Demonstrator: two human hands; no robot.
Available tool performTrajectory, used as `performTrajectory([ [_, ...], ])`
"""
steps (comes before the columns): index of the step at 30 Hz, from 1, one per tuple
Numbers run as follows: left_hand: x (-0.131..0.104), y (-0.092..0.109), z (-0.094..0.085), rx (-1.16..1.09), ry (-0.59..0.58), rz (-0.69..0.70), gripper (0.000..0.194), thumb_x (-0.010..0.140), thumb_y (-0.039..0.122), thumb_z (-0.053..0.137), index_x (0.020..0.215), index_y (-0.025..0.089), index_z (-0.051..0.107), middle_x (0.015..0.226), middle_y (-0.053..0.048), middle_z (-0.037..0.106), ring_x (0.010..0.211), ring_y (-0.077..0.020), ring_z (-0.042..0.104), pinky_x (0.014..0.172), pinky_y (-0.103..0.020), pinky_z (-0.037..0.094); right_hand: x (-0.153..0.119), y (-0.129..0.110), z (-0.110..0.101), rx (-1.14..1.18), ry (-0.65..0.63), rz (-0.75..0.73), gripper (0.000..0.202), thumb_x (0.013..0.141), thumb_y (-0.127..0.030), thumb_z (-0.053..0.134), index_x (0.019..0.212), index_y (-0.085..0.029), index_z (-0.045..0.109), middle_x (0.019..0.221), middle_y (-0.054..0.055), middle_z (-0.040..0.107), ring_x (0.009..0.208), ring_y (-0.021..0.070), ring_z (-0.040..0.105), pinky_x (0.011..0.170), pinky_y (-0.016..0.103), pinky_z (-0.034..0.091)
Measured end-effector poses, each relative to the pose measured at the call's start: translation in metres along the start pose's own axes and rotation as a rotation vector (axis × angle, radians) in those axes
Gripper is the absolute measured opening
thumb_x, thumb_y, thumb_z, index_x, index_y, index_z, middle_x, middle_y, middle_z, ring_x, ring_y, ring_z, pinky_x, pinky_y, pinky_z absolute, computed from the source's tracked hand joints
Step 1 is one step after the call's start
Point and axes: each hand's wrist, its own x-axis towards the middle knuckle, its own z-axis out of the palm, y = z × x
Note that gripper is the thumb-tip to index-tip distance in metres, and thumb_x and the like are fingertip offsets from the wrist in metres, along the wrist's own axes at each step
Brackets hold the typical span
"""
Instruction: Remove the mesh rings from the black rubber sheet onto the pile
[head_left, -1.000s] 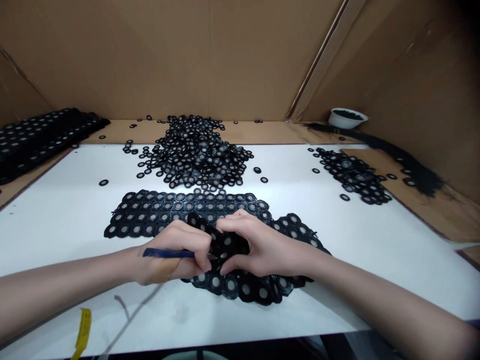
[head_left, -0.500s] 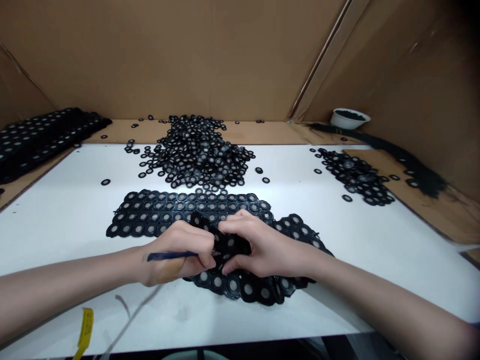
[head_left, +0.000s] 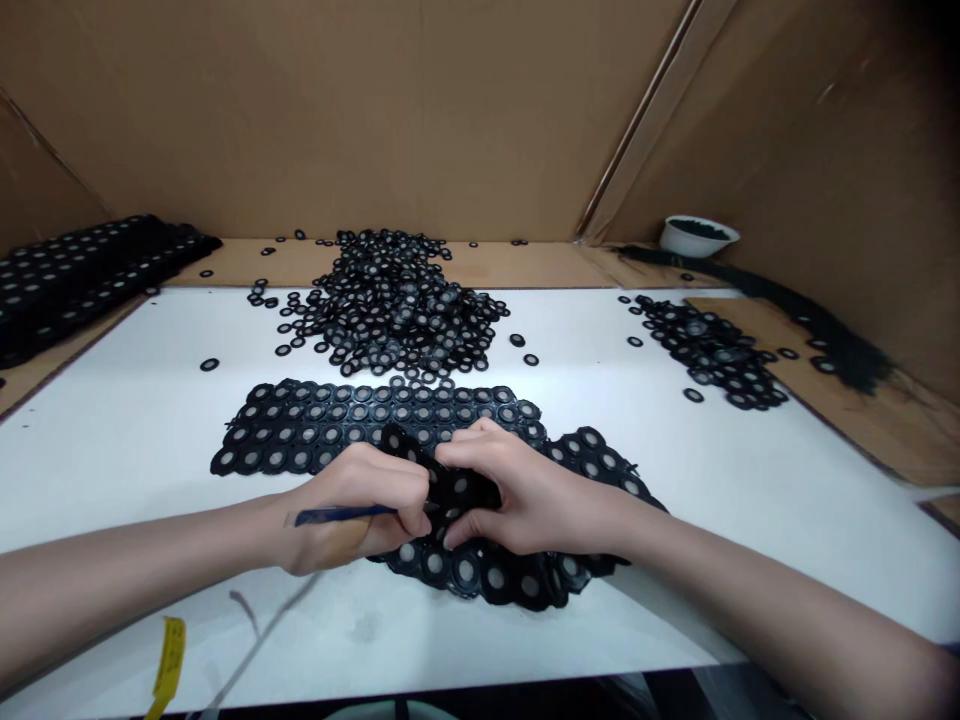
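Observation:
A folded sheet of joined black discs with pale centres (head_left: 466, 571) lies under both hands. My right hand (head_left: 517, 490), its thumb and fingers closed, grips a bunched, raised part of it. My left hand (head_left: 367, 495) is closed around a slim tool with a blue handle (head_left: 337, 514). The handle sticks out behind the fist toward the wrist, and a thin tip shows at the discs between my hands. Its exact kind is not clear. A tan patch (head_left: 341, 545) is on the left hand. The sheet's flat part (head_left: 300, 410) stretches out behind the hands.
Loose black discs form a big heap (head_left: 405, 310) at the back and a smaller pile (head_left: 712, 350) at right. A white bowl (head_left: 697, 238) and dark threads (head_left: 810, 310) sit at back right. More disc sheets (head_left: 82, 280) are stacked far left. Cardboard walls (head_left: 420, 120) enclose the white table.

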Motion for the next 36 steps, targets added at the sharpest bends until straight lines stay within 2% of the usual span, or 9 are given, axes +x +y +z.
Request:
performTrajectory([
  [6,0.004,0.002,-0.003,-0.044,-0.054,-0.039,0.019,0.084,0.007,0.047,0.067,0.015,0.051,0.062,0.002,0.048,0.056,-0.008,0.042,0.053,-0.019,0.032,0.001,0.0,-0.001,0.006,-0.029,0.009,0.038,0.069,-0.027,0.077,0.068,-0.018,0.04,0.068,-0.004,0.043,0.074,0.0136,0.044,0.075,0.028,0.033],
  [12,0.001,0.002,-0.003,-0.071,-0.04,-0.052,0.018,0.083,0.006,0.048,0.068,0.015,0.052,0.063,0.002,0.048,0.057,-0.0073,0.042,0.054,-0.019,0.031,0.0,0.002,-0.001,0.029,-0.024,0.0,0.037,0.069,-0.029,0.076,0.07,-0.017,0.042,0.069,-0.004,0.043,0.074,0.0135,0.042,0.075,0.029,0.033],
  [15,-0.001,-0.001,-0.004,-0.154,0.006,-0.102,0.017,0.085,0.012,0.052,0.068,0.014,0.054,0.063,0.002,0.049,0.056,-0.0064,0.043,0.053,-0.018,0.031,-0.002,0.001,-0.004,0.07,-0.018,-0.008,0.032,0.075,-0.038,0.071,0.076,-0.018,0.045,0.071,-0.003,0.044,0.075,0.0142,0.042,0.074,0.029,0.034],
  [18,-0.002,-0.005,-0.005,-0.241,0.056,-0.182,0.015,0.083,0.015,0.057,0.068,0.013,0.057,0.064,0.002,0.053,0.057,-0.0062,0.046,0.053,-0.017,0.034,-0.005,-0.002,-0.007,0.124,-0.034,0.02,0.024,0.087,-0.042,0.055,0.089,-0.02,0.047,0.079,-0.001,0.048,0.078,0.0149,0.042,0.073,0.028,0.035],
  [22,-0.002,-0.008,-0.004,-0.377,0.144,-0.265,0.014,0.077,0.013,0.064,0.064,0.012,0.057,0.063,0.004,0.052,0.056,-0.005,0.045,0.052,-0.015,0.035,-0.005,-0.001,-0.007,0.157,-0.02,0.08,0.015,0.095,-0.035,0.04,0.096,-0.02,0.043,0.09,0.001,0.05,0.083,0.0157,0.042,0.077,0.031,0.036],
  [26,-0.001,-0.006,-0.004,-0.459,0.167,-0.355,0.013,0.072,0.011,0.066,0.062,0.012,0.058,0.063,0.004,0.053,0.058,-0.0052,0.046,0.053,-0.014,0.035,-0.003,0.001,-0.005,0.174,-0.019,0.062,0.013,0.095,-0.032,0.041,0.09,-0.02,0.04,0.087,0.0,0.049,0.081,0.0157,0.04,0.076,0.031,0.035],
  [31,-0.001,-0.006,-0.004,-0.509,0.163,-0.362,0.013,0.071,0.009,0.066,0.061,0.012,0.059,0.063,0.003,0.054,0.058,-0.0052,0.045,0.052,-0.015,0.034,-0.002,0.001,-0.005,0.181,-0.033,0.057,0.009,0.093,-0.023,0.045,0.087,-0.02,0.039,0.08,-0.001,0.045,0.079,0.0154,0.038,0.073,0.029,0.033],
  [36,-0.001,-0.006,-0.003,-0.547,0.193,-0.354,0.014,0.07,0.009,0.066,0.06,0.011,0.057,0.06,0.004,0.051,0.055,-0.0051,0.043,0.049,-0.015,0.032,-0.003,0.004,-0.005,0.196,-0.018,0.034,0.014,0.089,-0.016,0.051,0.081,-0.02,0.039,0.077,-0.002,0.045,0.079,0.0152,0.038,0.072,0.028,0.033],
])
